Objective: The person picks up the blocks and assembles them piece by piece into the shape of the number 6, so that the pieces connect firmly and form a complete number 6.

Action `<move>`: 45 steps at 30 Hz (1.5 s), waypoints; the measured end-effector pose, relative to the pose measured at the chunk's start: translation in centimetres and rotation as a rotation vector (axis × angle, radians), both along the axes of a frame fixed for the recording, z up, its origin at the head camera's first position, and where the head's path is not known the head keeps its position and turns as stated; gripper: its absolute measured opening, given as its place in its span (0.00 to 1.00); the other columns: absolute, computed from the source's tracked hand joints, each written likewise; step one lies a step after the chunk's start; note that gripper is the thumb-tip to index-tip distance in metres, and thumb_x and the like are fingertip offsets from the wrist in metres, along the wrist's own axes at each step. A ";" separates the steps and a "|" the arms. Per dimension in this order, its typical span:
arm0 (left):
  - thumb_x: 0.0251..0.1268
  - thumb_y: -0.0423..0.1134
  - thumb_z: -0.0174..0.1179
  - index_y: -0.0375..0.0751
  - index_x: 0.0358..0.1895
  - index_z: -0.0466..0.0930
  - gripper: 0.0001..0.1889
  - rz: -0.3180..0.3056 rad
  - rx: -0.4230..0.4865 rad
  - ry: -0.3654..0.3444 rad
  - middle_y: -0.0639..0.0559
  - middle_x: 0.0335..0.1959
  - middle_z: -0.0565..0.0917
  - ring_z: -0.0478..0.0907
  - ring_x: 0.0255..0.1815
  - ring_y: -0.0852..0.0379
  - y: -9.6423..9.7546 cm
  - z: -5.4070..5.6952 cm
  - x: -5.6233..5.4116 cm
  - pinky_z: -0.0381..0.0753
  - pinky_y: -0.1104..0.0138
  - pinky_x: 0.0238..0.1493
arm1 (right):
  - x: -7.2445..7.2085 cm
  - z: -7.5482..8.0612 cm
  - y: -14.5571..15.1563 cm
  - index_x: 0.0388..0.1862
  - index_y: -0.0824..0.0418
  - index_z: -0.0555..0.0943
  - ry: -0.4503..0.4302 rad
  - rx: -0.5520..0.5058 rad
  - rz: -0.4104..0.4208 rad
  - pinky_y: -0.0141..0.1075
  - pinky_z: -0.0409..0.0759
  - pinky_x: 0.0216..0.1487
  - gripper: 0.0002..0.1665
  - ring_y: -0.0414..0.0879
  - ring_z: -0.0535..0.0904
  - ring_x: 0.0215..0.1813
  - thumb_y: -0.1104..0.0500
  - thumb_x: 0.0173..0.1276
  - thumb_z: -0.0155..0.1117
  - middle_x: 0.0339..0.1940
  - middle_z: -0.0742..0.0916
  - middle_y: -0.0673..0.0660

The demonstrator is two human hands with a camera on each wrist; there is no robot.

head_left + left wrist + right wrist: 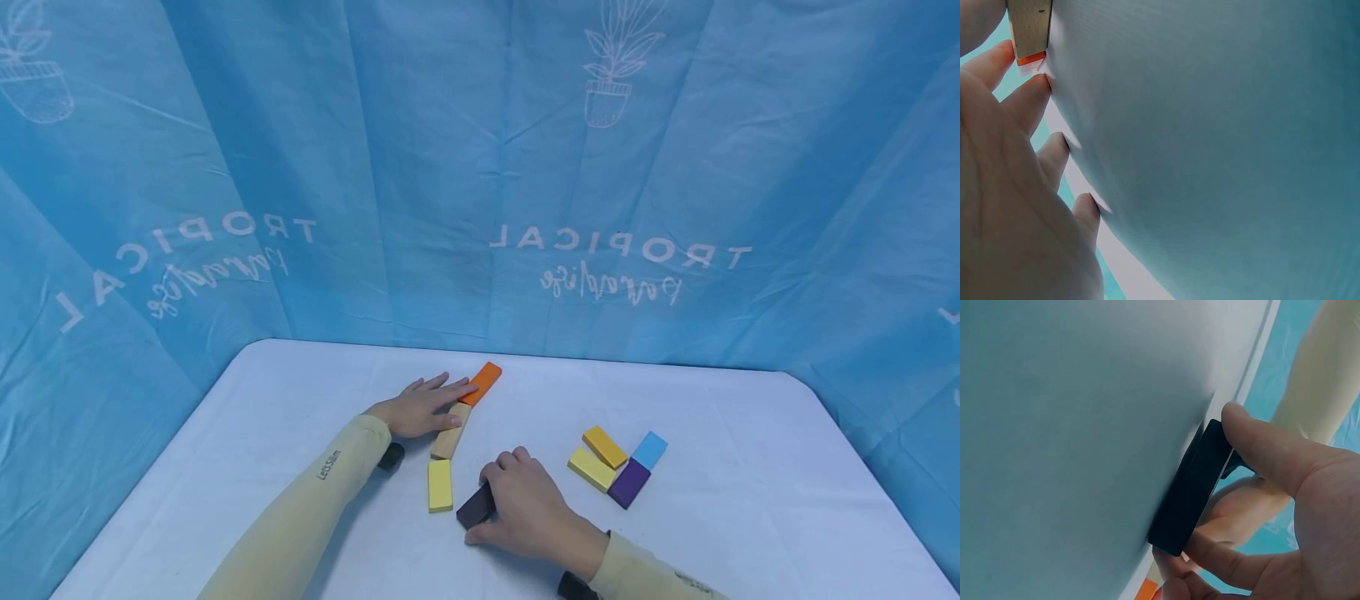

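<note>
My left hand (420,408) lies spread on the table, its fingers straight. Its index fingertip touches the orange block (487,379) and its thumb rests on the natural wood block (444,443). These two lie end to end, and a yellow block (440,486) continues the curved line toward me. To the right of that yellow block, my right hand (528,508) holds a black block (476,508) low over or on the table. In the right wrist view the black block (1191,487) is pinched at its ends between thumb and fingers.
On the right side of the white table (750,517) lies a loose group of blocks: an amber one (604,447), a pale yellow one (592,469), a light blue one (649,450) and a purple one (629,483). A blue printed curtain (450,167) hangs behind the table.
</note>
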State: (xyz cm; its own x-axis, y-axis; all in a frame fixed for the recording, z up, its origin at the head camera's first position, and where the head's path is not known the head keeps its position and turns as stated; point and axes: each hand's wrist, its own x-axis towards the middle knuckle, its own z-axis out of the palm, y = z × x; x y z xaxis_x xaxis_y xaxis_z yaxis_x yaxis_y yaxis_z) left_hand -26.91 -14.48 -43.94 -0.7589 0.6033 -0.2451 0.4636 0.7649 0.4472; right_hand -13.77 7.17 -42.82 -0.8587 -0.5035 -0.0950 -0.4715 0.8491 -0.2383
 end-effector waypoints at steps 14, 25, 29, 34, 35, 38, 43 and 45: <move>0.78 0.59 0.49 0.55 0.82 0.53 0.35 -0.002 0.003 -0.002 0.52 0.82 0.52 0.38 0.83 0.44 0.0 -0.1 -0.1 0.37 0.42 0.78 | -0.1 -0.2 0.1 0.51 0.56 0.84 -0.011 -0.025 -0.004 0.36 0.73 0.41 0.43 0.43 0.71 0.42 0.28 0.46 0.78 0.40 0.83 0.51; 0.77 0.59 0.49 0.55 0.82 0.52 0.35 0.004 -0.010 -0.009 0.51 0.82 0.52 0.39 0.83 0.44 0.0 0.0 -0.1 0.37 0.43 0.78 | -0.7 0.0 2.1 0.55 0.48 0.85 -0.100 -0.177 0.033 0.37 0.78 0.50 0.27 0.41 0.73 0.50 0.41 0.59 0.77 0.51 0.84 0.47; 0.78 0.59 0.48 0.53 0.82 0.53 0.35 -0.003 -0.004 -0.006 0.50 0.82 0.53 0.40 0.83 0.42 0.0 -0.1 -0.1 0.38 0.41 0.78 | -0.9 -0.1 2.5 0.56 0.46 0.85 -0.117 -0.191 0.079 0.37 0.78 0.53 0.23 0.39 0.73 0.51 0.46 0.62 0.76 0.50 0.84 0.45; 0.78 0.59 0.48 0.55 0.82 0.51 0.35 -0.002 -0.016 -0.011 0.51 0.82 0.52 0.39 0.83 0.44 0.0 -0.1 -0.2 0.37 0.43 0.78 | -1.0 -0.1 2.7 0.54 0.47 0.86 -0.119 -0.196 0.121 0.36 0.78 0.54 0.19 0.38 0.73 0.51 0.51 0.63 0.76 0.48 0.84 0.42; 0.78 0.59 0.48 0.56 0.82 0.51 0.35 0.000 -0.019 -0.014 0.52 0.82 0.51 0.38 0.83 0.44 0.0 0.0 -0.2 0.37 0.43 0.78 | -1.0 -0.1 2.8 0.53 0.47 0.86 -0.120 -0.196 0.125 0.36 0.78 0.53 0.19 0.37 0.73 0.51 0.51 0.63 0.76 0.47 0.84 0.42; 0.78 0.58 0.48 0.54 0.82 0.52 0.35 0.000 -0.007 -0.013 0.51 0.82 0.52 0.39 0.83 0.43 0.0 0.0 -0.1 0.37 0.42 0.78 | -1.0 -0.1 2.9 0.52 0.47 0.86 -0.126 -0.194 0.129 0.35 0.78 0.52 0.18 0.36 0.73 0.50 0.51 0.63 0.76 0.45 0.83 0.40; 0.78 0.58 0.49 0.55 0.82 0.52 0.35 0.007 -0.009 -0.014 0.52 0.82 0.52 0.38 0.83 0.44 0.0 0.0 -0.1 0.37 0.43 0.78 | -0.8 -0.2 3.1 0.50 0.47 0.86 -0.142 -0.197 0.138 0.34 0.77 0.49 0.18 0.35 0.72 0.46 0.49 0.61 0.77 0.42 0.83 0.38; 0.77 0.58 0.49 0.55 0.82 0.52 0.35 0.010 -0.009 -0.015 0.52 0.82 0.52 0.38 0.83 0.44 0.1 0.0 -0.1 0.36 0.43 0.78 | -0.7 -0.3 3.2 0.49 0.47 0.86 -0.153 -0.198 0.136 0.33 0.76 0.48 0.18 0.35 0.72 0.45 0.48 0.60 0.77 0.41 0.82 0.37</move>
